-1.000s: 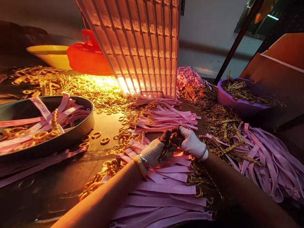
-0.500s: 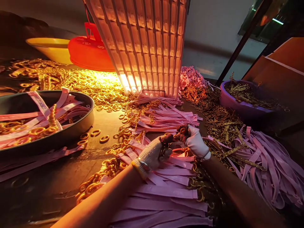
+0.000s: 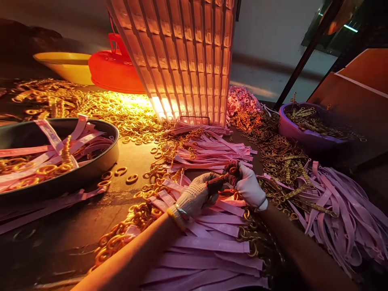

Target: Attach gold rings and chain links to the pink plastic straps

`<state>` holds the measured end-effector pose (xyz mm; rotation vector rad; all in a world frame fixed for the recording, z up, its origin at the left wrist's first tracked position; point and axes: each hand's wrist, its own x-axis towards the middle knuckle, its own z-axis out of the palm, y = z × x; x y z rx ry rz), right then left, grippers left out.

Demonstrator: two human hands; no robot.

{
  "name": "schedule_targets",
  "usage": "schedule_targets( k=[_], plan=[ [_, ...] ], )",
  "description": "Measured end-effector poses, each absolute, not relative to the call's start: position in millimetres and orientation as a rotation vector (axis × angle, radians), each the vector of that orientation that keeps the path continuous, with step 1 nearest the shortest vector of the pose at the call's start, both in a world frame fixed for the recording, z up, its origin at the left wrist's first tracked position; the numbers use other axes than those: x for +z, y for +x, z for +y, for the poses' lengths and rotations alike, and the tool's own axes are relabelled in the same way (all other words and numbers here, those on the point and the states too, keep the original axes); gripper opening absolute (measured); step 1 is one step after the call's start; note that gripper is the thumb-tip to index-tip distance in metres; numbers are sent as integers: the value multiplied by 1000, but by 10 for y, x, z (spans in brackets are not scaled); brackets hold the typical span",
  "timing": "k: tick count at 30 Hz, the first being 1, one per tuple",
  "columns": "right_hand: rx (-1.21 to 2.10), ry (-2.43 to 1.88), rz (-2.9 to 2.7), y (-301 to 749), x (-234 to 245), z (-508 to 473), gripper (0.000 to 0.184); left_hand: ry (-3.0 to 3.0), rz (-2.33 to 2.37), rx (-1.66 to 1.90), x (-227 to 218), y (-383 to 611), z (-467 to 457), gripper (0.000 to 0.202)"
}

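My left hand [image 3: 195,194], in a dotted cream glove with dark fingertips, is closed, its fingers meeting those of the other hand. My right hand [image 3: 250,188] wears a white glove with dark finger ends and is pinched shut. A small ring-like shape shows among the right fingertips, too dark to name. Whatever lies between the hands is mostly hidden. Beneath them are rows of pink straps [image 3: 212,244] with gold rings and chain links at their ends. Gold rings [image 3: 142,210] lie heaped beside my left wrist.
A dark pan [image 3: 113,141] with straps and rings stands left. Behind are a red lamp [image 3: 115,72], a yellow basin [image 3: 63,64] and a tall ribbed panel [image 3: 188,60]. At right are a purple tub [image 3: 306,133] of chains and a pile of pink straps [image 3: 339,210].
Both hands stay together at nearly the same spot, with the left fingers shifted slightly against the right. The whole view has moved a little.
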<state>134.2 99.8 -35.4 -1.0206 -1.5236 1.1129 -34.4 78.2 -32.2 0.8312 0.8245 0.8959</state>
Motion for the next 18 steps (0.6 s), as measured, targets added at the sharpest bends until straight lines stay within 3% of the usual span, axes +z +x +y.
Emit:
schedule_targets(
  k=[7, 13, 18],
  plan=[
    [835, -1039, -2077, 1532, -126, 972, 36, 661, 788, 713, -242, -391, 824, 35],
    [416, -1308, -2619, 1430, -86, 870, 24, 776, 898, 632, -285, -334, 800, 36],
    [203, -1492, -2804, 1422, 97, 842, 23, 1202, 1016, 838, -253, -359, 775, 41]
  ],
)
